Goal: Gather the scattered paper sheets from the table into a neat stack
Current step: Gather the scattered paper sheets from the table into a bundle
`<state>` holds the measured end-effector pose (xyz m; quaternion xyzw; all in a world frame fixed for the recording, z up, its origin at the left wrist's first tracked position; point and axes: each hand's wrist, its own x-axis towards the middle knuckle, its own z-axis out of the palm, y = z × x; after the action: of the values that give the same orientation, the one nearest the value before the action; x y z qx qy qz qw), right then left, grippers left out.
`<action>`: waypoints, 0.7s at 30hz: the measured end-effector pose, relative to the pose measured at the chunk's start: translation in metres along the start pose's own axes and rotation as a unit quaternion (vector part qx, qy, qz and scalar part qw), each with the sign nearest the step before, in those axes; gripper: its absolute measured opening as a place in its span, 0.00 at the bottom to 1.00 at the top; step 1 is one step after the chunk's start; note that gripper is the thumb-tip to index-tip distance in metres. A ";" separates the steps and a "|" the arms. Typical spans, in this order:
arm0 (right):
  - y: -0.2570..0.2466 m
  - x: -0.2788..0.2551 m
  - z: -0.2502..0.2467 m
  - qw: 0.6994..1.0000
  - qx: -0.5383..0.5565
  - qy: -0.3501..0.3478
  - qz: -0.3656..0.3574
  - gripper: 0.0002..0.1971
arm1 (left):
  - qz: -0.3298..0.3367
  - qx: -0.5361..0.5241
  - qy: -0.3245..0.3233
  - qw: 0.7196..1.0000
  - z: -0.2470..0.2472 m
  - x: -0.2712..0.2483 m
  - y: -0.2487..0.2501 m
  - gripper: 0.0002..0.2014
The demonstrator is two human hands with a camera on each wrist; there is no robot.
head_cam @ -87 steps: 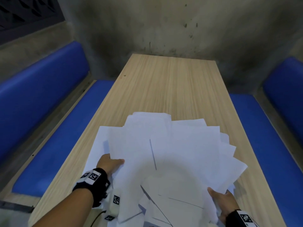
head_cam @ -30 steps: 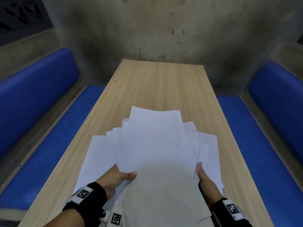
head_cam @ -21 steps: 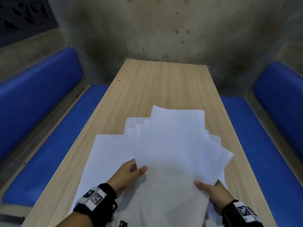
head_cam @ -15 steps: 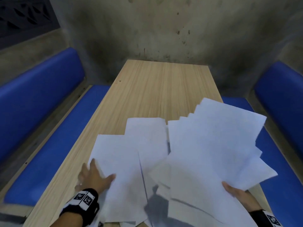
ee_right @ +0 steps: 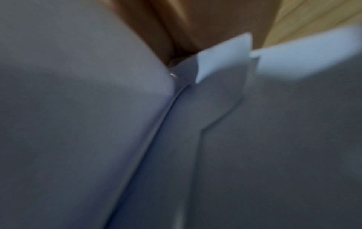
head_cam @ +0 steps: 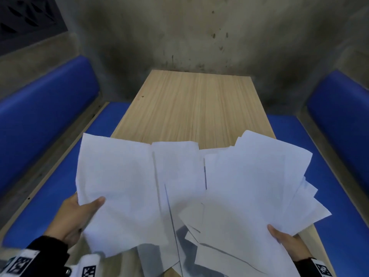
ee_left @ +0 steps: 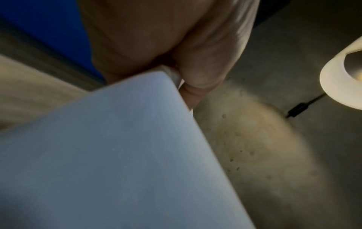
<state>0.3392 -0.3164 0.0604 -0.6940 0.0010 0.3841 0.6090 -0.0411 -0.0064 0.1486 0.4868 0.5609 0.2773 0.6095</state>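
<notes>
Above table (head_cam: 191,108), both hands (head_cam: 73,218) raised, pinching paper sheets (head_cam: 249,186).

The head camera looked forward and down along the wooden table (head_cam: 191,108) from its near end, taking in both hands and the concrete wall beyond the table's far end. The left wrist camera sat close under the left hand (ee_left: 172,40), facing up past a white sheet (ee_left: 109,155), off the table's left edge. The right wrist camera, blurred, was pressed against fanned sheets (ee_right: 98,124), sharing a strip of table with the head view.
</notes>
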 end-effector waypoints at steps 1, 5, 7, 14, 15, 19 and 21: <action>-0.001 0.001 0.000 1.000 0.006 -0.004 0.002 0.22 | -0.012 -0.032 -0.021 0.999 0.008 -0.006 -0.003 0.16; 0.001 0.000 0.000 1.000 -0.011 -0.006 -0.019 0.32 | -0.051 -0.023 -0.042 0.998 0.069 -0.026 -0.049 0.14; 0.000 0.002 -0.004 1.000 0.012 -0.010 -0.018 0.25 | -0.054 0.015 -0.039 0.998 0.104 -0.029 -0.073 0.15; 0.008 0.010 -0.002 0.999 -0.007 -0.029 0.029 0.22 | -0.036 0.087 -0.095 0.991 0.170 -0.027 -0.099 0.09; 0.010 0.011 -0.001 0.999 -0.008 -0.036 0.030 0.23 | -0.029 0.088 -0.102 0.990 0.174 -0.026 -0.100 0.10; 0.007 0.007 0.000 0.999 0.000 -0.038 0.039 0.13 | -0.012 0.097 -0.028 0.995 0.173 -0.027 -0.095 0.20; 0.006 0.010 -0.001 0.999 -0.011 -0.038 0.036 0.15 | -0.030 0.056 0.080 0.995 0.163 -0.027 -0.093 0.28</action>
<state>0.3434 -0.3140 0.0501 -0.6853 -0.0009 0.4317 0.5866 0.0896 -0.1107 0.0586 0.4797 0.6371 0.2652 0.5419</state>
